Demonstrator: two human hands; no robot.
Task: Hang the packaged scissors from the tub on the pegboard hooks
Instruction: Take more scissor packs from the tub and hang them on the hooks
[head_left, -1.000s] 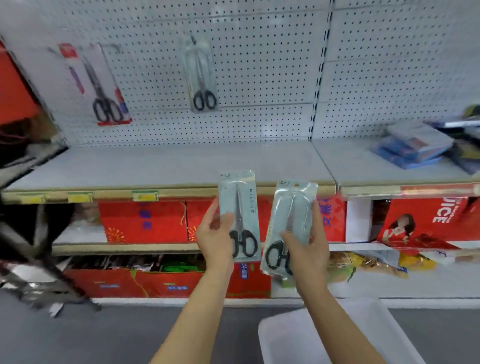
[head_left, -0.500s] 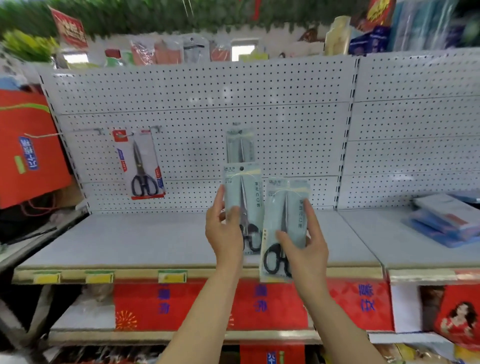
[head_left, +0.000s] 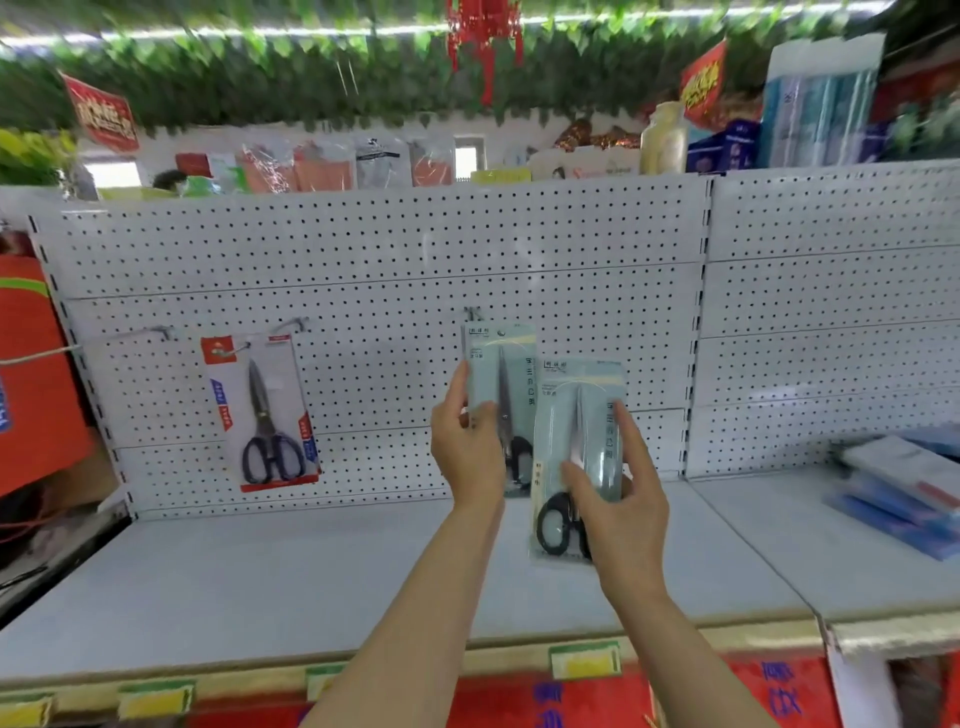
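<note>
Our left hand (head_left: 467, 447) pinches one pale-blue packaged scissors (head_left: 501, 395) just under the metal pegboard hook (head_left: 474, 313); our right hand (head_left: 618, 512) grips a second pack (head_left: 576, 447). We should line its hang-hole up squarely before sliding on.

pegboard (head_left: 363, 249): matt perforated metal | scissors pack (head_left: 576, 415): glossy plastic
</note>
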